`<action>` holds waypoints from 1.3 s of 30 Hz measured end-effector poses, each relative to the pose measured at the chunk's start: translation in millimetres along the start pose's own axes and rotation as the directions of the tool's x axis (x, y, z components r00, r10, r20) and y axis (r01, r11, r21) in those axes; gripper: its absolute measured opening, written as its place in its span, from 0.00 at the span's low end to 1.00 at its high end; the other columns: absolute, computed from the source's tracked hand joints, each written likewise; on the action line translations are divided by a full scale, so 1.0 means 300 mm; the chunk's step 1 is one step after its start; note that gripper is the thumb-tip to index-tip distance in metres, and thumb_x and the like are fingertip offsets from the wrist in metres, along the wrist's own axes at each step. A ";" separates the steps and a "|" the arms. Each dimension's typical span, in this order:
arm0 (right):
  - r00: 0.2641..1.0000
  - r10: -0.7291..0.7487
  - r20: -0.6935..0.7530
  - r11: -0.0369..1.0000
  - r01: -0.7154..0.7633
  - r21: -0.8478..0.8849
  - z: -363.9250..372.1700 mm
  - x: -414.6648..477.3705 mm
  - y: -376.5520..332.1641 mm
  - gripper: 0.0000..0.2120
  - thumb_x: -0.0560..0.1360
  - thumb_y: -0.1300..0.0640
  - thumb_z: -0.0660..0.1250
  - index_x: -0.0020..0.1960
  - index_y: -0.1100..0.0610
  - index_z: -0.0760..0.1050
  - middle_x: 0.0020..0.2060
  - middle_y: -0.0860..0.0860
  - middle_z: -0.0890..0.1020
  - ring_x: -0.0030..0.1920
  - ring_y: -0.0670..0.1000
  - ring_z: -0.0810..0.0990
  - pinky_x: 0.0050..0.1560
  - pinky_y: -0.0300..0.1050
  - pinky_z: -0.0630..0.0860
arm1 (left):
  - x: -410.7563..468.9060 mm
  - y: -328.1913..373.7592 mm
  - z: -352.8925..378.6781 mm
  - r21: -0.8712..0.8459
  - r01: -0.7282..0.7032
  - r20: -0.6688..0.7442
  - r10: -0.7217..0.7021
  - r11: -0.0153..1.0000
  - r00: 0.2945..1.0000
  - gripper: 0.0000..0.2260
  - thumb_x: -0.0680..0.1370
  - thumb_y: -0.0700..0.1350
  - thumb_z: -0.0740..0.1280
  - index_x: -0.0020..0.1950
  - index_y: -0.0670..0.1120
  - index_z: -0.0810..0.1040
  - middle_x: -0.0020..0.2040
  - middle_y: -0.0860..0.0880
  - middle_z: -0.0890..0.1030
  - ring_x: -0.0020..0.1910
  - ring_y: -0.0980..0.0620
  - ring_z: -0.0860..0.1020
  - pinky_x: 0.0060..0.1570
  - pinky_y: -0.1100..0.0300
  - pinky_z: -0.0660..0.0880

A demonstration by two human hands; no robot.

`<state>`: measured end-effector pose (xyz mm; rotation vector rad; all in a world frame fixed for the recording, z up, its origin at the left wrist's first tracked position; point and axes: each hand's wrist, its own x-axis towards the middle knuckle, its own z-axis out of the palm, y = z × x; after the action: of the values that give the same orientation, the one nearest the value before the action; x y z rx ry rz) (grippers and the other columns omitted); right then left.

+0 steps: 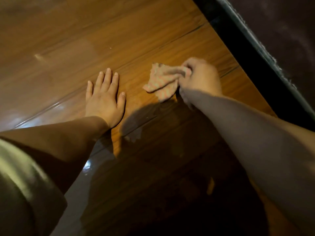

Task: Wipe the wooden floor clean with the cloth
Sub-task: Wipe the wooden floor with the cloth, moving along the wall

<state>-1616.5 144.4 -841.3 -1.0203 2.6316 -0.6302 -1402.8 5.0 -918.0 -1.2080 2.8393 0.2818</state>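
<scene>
The wooden floor [136, 41] fills the view, with plank seams running diagonally. A crumpled pinkish striped cloth [161, 82] lies on it right of centre. My right hand [200, 77] grips the cloth's right end with curled fingers; the hand and cloth are motion-blurred. My left hand [104, 97] rests flat on the floor to the left of the cloth, fingers straight and spread, holding nothing. A wet sheen [134, 133] shows on the boards below the cloth, in shadow.
A dark baseboard or furniture edge [255, 53] runs diagonally along the floor's right side, close to my right hand. A rounded dull metallic object [20, 176] sits at the lower left by my left arm. The floor stretches open toward the upper left.
</scene>
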 end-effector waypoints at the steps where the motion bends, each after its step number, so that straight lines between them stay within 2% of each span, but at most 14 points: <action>1: 0.997 -0.001 -0.075 0.997 0.007 0.071 -0.028 0.015 -0.018 0.04 0.72 0.58 0.66 0.45 0.50 0.73 0.47 0.49 0.77 0.51 0.55 0.76 0.47 0.46 0.71 | 0.000 -0.002 -0.001 0.003 0.002 0.000 -0.002 1.000 1.000 0.28 0.80 0.59 0.45 0.79 0.50 0.52 0.80 0.49 0.50 0.78 0.50 0.46 0.74 0.47 0.42; 3: 0.987 -0.005 -0.163 0.974 0.042 0.223 -0.071 0.022 -0.037 0.10 0.71 0.59 0.67 0.42 0.48 0.67 0.45 0.47 0.76 0.47 0.51 0.77 0.43 0.44 0.71 | -0.001 0.001 -0.004 0.008 -0.002 -0.004 0.002 1.000 1.000 0.28 0.80 0.59 0.44 0.79 0.50 0.52 0.80 0.49 0.50 0.78 0.50 0.47 0.74 0.47 0.42; 5: 0.992 -0.017 -0.124 0.968 0.047 0.245 -0.078 -0.007 -0.022 0.13 0.71 0.61 0.67 0.49 0.47 0.68 0.51 0.49 0.78 0.50 0.52 0.78 0.42 0.42 0.70 | -0.002 0.003 -0.006 0.004 -0.007 -0.008 0.007 1.000 1.000 0.28 0.80 0.60 0.44 0.79 0.50 0.52 0.80 0.49 0.50 0.78 0.50 0.47 0.74 0.47 0.42; 8: 0.996 0.036 0.077 0.997 -0.041 0.060 -0.036 -0.095 0.067 0.32 0.71 0.65 0.67 0.70 0.44 0.65 0.75 0.50 0.62 0.68 0.56 0.70 0.57 0.42 0.68 | -0.002 0.000 -0.004 0.011 -0.006 -0.009 0.006 1.000 1.000 0.29 0.80 0.60 0.43 0.79 0.51 0.51 0.80 0.50 0.50 0.78 0.50 0.46 0.75 0.47 0.42; 12: 0.977 0.117 0.178 0.989 -0.098 -0.111 0.040 -0.232 0.147 0.26 0.77 0.52 0.60 0.73 0.40 0.63 0.78 0.45 0.55 0.76 0.57 0.54 0.75 0.55 0.55 | 0.002 -0.002 0.000 0.006 -0.012 -0.017 0.012 1.000 1.000 0.29 0.80 0.60 0.44 0.79 0.50 0.51 0.80 0.50 0.49 0.78 0.51 0.46 0.74 0.48 0.42; 14: 0.968 -0.022 0.251 0.991 0.055 -0.126 0.106 -0.306 0.122 0.25 0.78 0.48 0.58 0.74 0.41 0.63 0.77 0.48 0.59 0.76 0.56 0.56 0.74 0.50 0.54 | 0.002 -0.006 -0.004 -0.008 -0.010 -0.017 0.010 1.000 1.000 0.28 0.81 0.59 0.45 0.79 0.50 0.51 0.80 0.50 0.49 0.78 0.50 0.46 0.75 0.48 0.41; 16: 0.858 -0.277 0.432 0.945 0.325 -0.040 0.169 -0.381 0.072 0.19 0.79 0.48 0.59 0.69 0.45 0.71 0.70 0.52 0.72 0.70 0.55 0.69 0.69 0.44 0.60 | -0.004 -0.005 -0.006 -0.015 -0.003 -0.017 0.002 1.000 1.000 0.26 0.82 0.57 0.47 0.79 0.50 0.52 0.80 0.50 0.49 0.78 0.51 0.47 0.75 0.48 0.42; 18: 0.745 -0.431 0.510 0.869 0.495 0.010 0.176 -0.400 0.077 0.18 0.78 0.51 0.63 0.67 0.47 0.75 0.66 0.51 0.76 0.66 0.54 0.72 0.72 0.45 0.53 | -0.002 0.006 -0.017 -0.034 -0.001 -0.023 0.001 0.999 1.000 0.25 0.83 0.55 0.49 0.79 0.50 0.54 0.79 0.50 0.52 0.78 0.50 0.49 0.75 0.48 0.44; 20: 0.864 -0.368 0.345 0.898 0.426 -0.110 0.161 -0.310 0.134 0.20 0.77 0.54 0.63 0.68 0.50 0.73 0.68 0.53 0.74 0.68 0.56 0.70 0.72 0.48 0.54 | 0.020 -0.006 -0.050 -0.047 -0.024 -0.055 0.021 0.999 0.998 0.23 0.82 0.54 0.51 0.77 0.50 0.60 0.77 0.48 0.60 0.75 0.46 0.58 0.73 0.46 0.53; 22: 0.989 -0.133 0.057 0.958 0.143 -0.246 0.132 -0.183 0.198 0.24 0.77 0.53 0.59 0.74 0.50 0.66 0.74 0.53 0.65 0.72 0.58 0.64 0.74 0.55 0.55 | 0.068 -0.041 -0.095 0.032 -0.072 -0.080 0.075 0.997 0.994 0.22 0.81 0.54 0.52 0.74 0.51 0.65 0.72 0.44 0.67 0.69 0.41 0.65 0.69 0.44 0.61; 24: 0.998 0.035 -0.059 0.970 -0.048 -0.240 0.115 -0.093 0.236 0.26 0.79 0.50 0.55 0.77 0.49 0.58 0.77 0.52 0.58 0.75 0.61 0.57 0.75 0.57 0.49 | 0.132 -0.073 -0.116 0.075 -0.065 -0.069 0.070 0.995 0.995 0.23 0.81 0.55 0.52 0.76 0.51 0.61 0.76 0.43 0.61 0.73 0.41 0.61 0.72 0.42 0.56; 28: 0.997 0.019 -0.079 0.964 -0.039 -0.265 0.136 -0.056 0.242 0.25 0.79 0.47 0.52 0.76 0.45 0.58 0.78 0.52 0.58 0.75 0.62 0.57 0.75 0.57 0.49 | 0.201 -0.088 -0.082 0.051 0.074 0.068 -0.078 0.996 0.995 0.27 0.82 0.57 0.47 0.79 0.50 0.48 0.80 0.47 0.46 0.78 0.46 0.43 0.74 0.43 0.41; 34: 0.997 0.053 -0.063 0.951 -0.070 -0.301 0.132 -0.058 0.245 0.27 0.78 0.47 0.51 0.77 0.44 0.56 0.78 0.51 0.58 0.76 0.60 0.57 0.76 0.56 0.49 | 0.189 -0.098 -0.041 -0.021 0.073 0.016 -0.073 0.997 0.997 0.29 0.80 0.59 0.44 0.79 0.51 0.50 0.80 0.49 0.48 0.78 0.49 0.45 0.74 0.45 0.41; 39: 0.993 0.117 -0.019 0.945 -0.117 -0.306 0.120 -0.061 0.229 0.27 0.77 0.48 0.52 0.77 0.47 0.58 0.78 0.53 0.58 0.76 0.59 0.57 0.76 0.57 0.49 | 0.189 -0.090 -0.057 -0.041 0.049 0.038 -0.048 0.998 0.998 0.28 0.80 0.57 0.47 0.79 0.49 0.54 0.79 0.45 0.51 0.78 0.45 0.49 0.74 0.41 0.45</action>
<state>-1629.5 191.3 -904.3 -0.9297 2.8243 -0.1969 -1422.4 -56.8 -911.5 -1.2639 2.7822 0.3595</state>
